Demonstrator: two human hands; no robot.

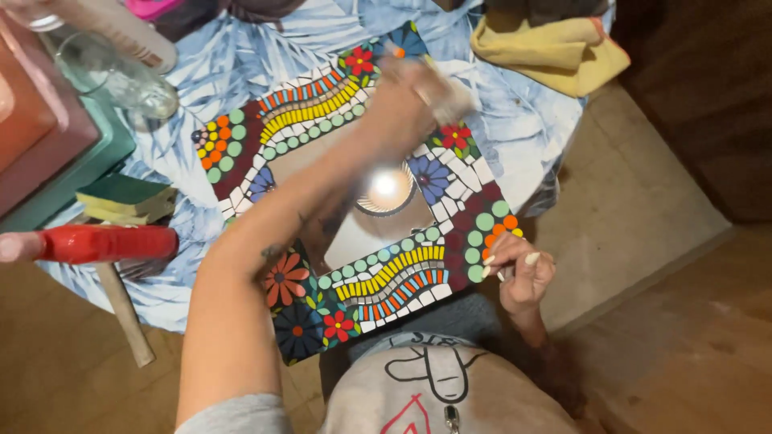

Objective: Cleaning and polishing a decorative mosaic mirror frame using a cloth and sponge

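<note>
- Mosaic frame sits in front of you on the table, tilted diagonally across the blue leaf-print cloth, its near edge overhanging toward your lap.
- Your left hand is out over the far corner of the frame, blurred with motion; it looks closed round something small and pale, but you can't tell what from here.
- Your right hand pinches the near right corner, fingertips curled on the tiled edge.
- Judging by the tile and glass, this piece should be heavy and rigid, with a brittle face: chips and cracks are the risk, and the glossy tiles may be slick.
- Best hold, I'd say, is under the outer edges with both hands, never by the mirror centre, which is catching a bright reflected light.
- Containers: a clear glass jar lies on its side at the far left, apparently empty.
- A teal tray beside it carries something reddish; contents unclear.
- Nearby: green-and-yellow sponge, red-handled tool, yellow cloth far right.
</note>
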